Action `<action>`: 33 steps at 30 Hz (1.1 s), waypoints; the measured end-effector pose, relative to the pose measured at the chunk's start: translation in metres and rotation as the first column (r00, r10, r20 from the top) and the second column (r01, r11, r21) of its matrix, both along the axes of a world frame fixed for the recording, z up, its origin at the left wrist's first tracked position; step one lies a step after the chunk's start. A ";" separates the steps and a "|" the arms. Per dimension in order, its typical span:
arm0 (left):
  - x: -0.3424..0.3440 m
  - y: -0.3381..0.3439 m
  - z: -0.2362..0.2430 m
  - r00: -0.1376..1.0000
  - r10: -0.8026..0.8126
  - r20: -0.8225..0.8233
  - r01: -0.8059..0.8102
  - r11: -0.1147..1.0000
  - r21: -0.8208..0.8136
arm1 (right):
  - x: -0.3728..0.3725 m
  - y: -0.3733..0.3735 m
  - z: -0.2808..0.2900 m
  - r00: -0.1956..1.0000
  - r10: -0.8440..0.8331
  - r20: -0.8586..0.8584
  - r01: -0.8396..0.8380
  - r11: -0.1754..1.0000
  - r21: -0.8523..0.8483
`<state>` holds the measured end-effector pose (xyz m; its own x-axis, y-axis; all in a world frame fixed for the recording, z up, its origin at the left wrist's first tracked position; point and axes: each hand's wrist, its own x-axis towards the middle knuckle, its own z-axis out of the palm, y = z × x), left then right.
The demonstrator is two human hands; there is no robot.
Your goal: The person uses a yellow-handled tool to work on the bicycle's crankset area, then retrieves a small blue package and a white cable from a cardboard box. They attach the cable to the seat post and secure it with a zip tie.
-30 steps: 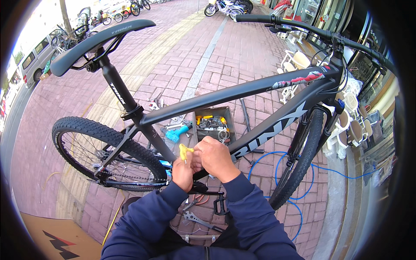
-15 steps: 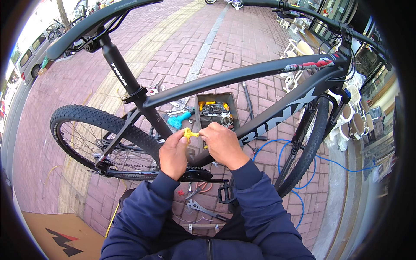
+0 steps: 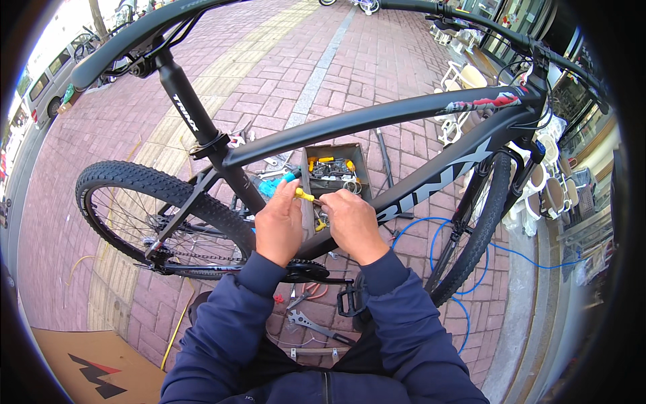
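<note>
In front of the bike frame [image 3: 363,121], my left hand [image 3: 279,229] is closed round a small yellow plastic piece [image 3: 304,195], pinching its far end between thumb and fingers. My right hand [image 3: 351,225] is closed at the piece's other end, its fingertips on a thin dark part sticking out. What that part is stays mostly hidden. Both hands are held over the lower frame, near the crank and the pedal [image 3: 349,301]. Just beyond my left fingers lies a turquoise power tool [image 3: 269,187], partly covered.
Past my hands stands an open toolbox [image 3: 364,158] full of small tools. The rear wheel [image 3: 151,172] is at left, the front wheel [image 3: 481,236] at right. A blue hose [image 3: 471,296] curls over the bricks. A flat wrench [image 3: 309,322] and a cardboard box [image 3: 145,363] lie nearer me.
My left hand has turned and shifted slightly right, so the yellow piece now tilts down toward my right fingers. The right hand has moved slightly right.
</note>
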<state>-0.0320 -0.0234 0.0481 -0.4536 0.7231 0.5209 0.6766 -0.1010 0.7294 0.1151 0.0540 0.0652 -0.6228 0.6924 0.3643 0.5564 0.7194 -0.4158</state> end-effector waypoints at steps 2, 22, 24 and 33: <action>0.003 0.000 -0.003 0.987 -0.008 0.159 0.015 0.999 -0.042 | 0.000 0.002 -0.002 1.000 -0.005 0.000 0.005 1.000 0.001; -0.010 0.018 0.005 0.462 -0.479 0.747 0.311 0.876 0.369 | 0.001 0.002 -0.005 0.999 0.025 -0.022 -0.025 1.000 -0.006; -0.010 0.015 0.007 0.485 -0.441 0.755 0.296 0.895 0.333 | 0.001 0.003 -0.005 0.999 0.024 -0.021 -0.024 1.000 -0.008; -0.008 0.014 0.005 0.637 -0.384 0.668 0.246 0.923 0.297 | -0.003 0.004 -0.001 0.999 -0.052 0.003 0.052 0.998 -0.040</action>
